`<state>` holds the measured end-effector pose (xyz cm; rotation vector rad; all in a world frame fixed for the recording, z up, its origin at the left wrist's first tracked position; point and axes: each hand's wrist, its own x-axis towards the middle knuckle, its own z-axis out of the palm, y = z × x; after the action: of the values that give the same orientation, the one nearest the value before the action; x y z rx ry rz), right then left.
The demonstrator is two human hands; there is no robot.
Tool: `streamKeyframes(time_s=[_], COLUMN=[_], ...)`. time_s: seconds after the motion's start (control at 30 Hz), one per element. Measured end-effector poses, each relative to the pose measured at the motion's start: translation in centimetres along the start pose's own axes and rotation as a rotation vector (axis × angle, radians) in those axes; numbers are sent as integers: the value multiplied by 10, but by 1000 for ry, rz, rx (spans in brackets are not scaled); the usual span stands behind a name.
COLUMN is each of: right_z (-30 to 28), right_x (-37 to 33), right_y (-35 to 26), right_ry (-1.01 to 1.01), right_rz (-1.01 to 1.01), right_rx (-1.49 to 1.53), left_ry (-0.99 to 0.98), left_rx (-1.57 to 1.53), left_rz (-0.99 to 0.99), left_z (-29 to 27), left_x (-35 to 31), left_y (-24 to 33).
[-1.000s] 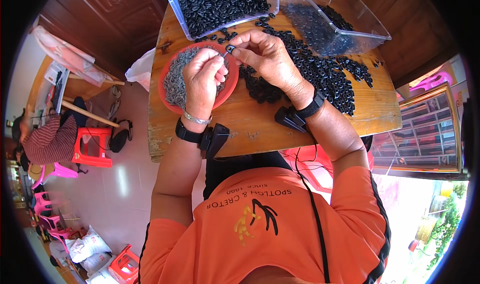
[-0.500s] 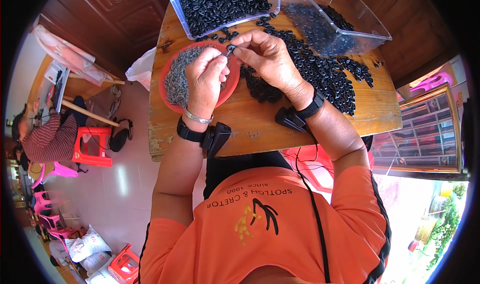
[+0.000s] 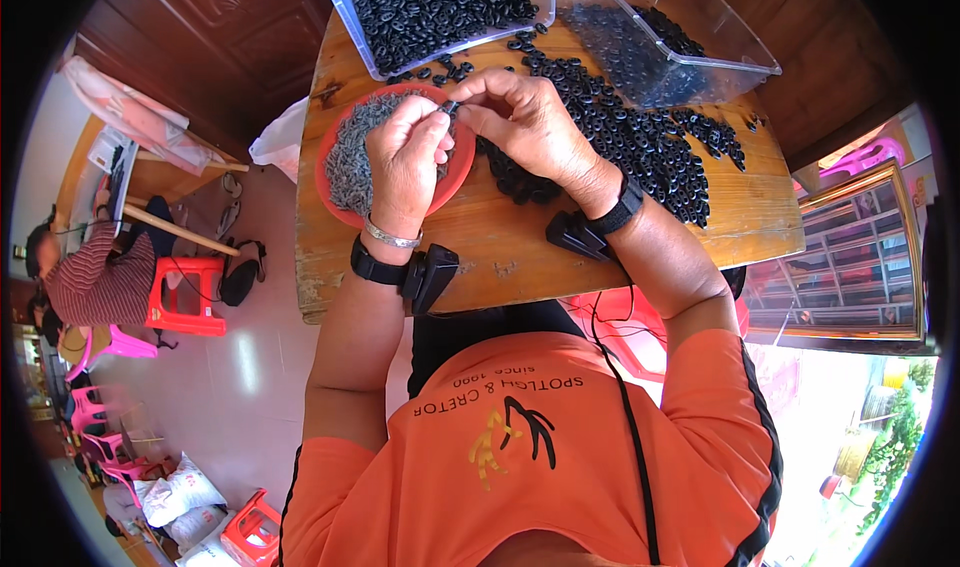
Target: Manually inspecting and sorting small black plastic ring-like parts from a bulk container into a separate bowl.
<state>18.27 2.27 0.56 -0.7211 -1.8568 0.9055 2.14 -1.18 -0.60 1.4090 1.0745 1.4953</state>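
Observation:
My left hand [image 3: 405, 162] and my right hand [image 3: 525, 122] meet above a red bowl [image 3: 455, 172] of small grey metal pieces [image 3: 350, 152]. Between the fingertips of both hands sits a small black ring part [image 3: 449, 108]. Under and to the right of my right hand a heap of black rubber rings [image 3: 640, 142] spreads over the wooden table [image 3: 500, 257]. Both wrists carry black strapped devices, and the left also wears a silver bracelet.
A clear bin of black rings [image 3: 440, 7] stands at the table's far edge, and a tilted clear bin [image 3: 690, 42] lies to its right. Another person [image 3: 85, 277] sits at the far left near red [image 3: 185, 297] and pink stools. A wooden shelf [image 3: 850, 257] stands on the right.
Both hands have stayed over the red bowl with only small finger movements on the black part.

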Motion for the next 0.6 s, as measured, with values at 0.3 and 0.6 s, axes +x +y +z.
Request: streamKeyframes(time_s=[0.3,0.6], right_z=[-4,-4], right_x=[1,2], right_y=[-2,-3], right_ry=[36,28], right_rz=[83,68], right_rx=[216,191], left_ry=[-8,-2], left_rx=[22,30], left_rz=[14,12], left_z=[2,1], left_x=[-1,-1], left_y=[2,0])
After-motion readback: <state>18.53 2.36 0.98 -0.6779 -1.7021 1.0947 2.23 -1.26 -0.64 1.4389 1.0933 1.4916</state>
